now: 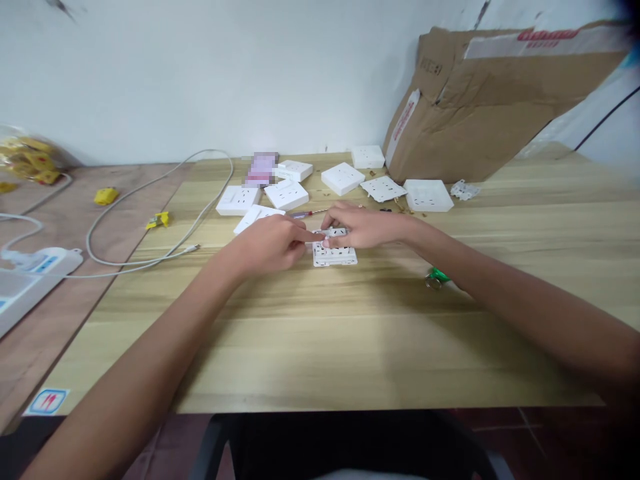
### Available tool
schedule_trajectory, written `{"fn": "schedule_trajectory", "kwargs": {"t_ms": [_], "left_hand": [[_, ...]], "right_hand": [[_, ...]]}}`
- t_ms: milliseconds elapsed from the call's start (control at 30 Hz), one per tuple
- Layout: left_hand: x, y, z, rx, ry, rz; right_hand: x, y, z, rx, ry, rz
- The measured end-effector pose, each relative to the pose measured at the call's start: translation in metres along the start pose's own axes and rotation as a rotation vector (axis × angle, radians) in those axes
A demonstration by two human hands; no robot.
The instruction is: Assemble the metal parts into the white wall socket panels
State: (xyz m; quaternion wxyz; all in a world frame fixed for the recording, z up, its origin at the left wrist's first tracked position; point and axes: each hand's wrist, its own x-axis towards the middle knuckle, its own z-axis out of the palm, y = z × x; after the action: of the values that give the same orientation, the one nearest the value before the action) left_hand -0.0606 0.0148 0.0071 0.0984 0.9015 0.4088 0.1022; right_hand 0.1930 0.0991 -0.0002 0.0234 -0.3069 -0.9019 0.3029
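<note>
Lettering in red runs along white tape on a cardboard box, too blurred to read. A blue-bordered sticker with red marks sits at the near left corner of the surface. The phone is pixelated over. The left edge cuts off a power strip and a bag of yellow parts. Centrally lies a white socket, partly covered: the left hand points a forefinger onto it, other fingers curled; the right hand bends thumb and fingers narrowly over it. Whether either grips anything, I cannot tell.
</note>
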Motion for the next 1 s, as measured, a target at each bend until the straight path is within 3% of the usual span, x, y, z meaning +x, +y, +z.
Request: {"fn": "schedule_trajectory", "kwargs": {"t_ms": [300, 700, 833, 1000], "left_hand": [[0.004, 0.004, 0.008, -0.199, 0.174, -0.049], [0.014, 0.008, 0.025, -0.406, 0.185, -0.330], [0.015, 0.004, 0.026, -0.443, 0.174, -0.290], [0.007, 0.005, 0.007, -0.308, 0.250, -0.192]], "right_hand": [[-0.002, 0.005, -0.003, 0.037, -0.029, -0.048], [0.004, 0.014, 0.005, -0.016, 0.015, -0.073], [0.005, 0.015, 0.005, -0.022, 0.016, -0.073], [0.005, 0.019, 0.006, -0.003, 0.018, -0.072]]}}
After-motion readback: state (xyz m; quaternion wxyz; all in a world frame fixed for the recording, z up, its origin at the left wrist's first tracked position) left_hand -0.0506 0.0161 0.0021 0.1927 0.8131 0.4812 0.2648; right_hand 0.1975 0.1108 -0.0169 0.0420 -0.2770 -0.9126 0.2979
